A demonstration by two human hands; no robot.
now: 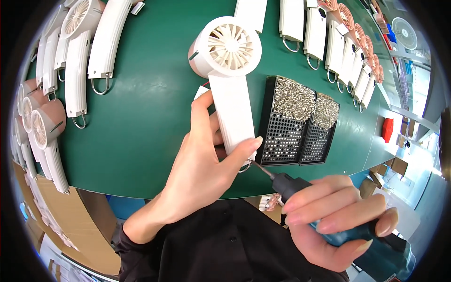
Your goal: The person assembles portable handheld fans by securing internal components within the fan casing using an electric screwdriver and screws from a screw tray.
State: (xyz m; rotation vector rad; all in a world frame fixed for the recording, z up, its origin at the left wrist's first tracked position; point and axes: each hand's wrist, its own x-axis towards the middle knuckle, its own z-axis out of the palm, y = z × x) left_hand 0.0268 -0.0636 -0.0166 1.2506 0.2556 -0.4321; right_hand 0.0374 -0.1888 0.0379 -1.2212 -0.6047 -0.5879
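My left hand (pixel 202 145) is wrapped round the white handle of a handheld fan (pixel 233 113), its thumb across the lower end. The fan's round head, with cream blades, points away from me, and a bit of red wire shows beside its neck. In my right hand (pixel 329 218) is a dark teal electric screwdriver (pixel 293 185). Its bit reaches the bottom end of the handle, next to a small metal loop (pixel 244 168). Whether a screw sits at the tip is too small to tell. Just right of the fan lies a black two-part screw tray (pixel 281 141) with many small silver screws.
White fan handles with metal loops (pixel 101 56) lie at the left, with pink-and-white fans (pixel 47 123) by the table's left edge. More handles and pink fan heads (pixel 345 16) line the right side. The green table (pixel 145 160) ends close to my body; a cardboard box (pixel 89 225) stands below left.
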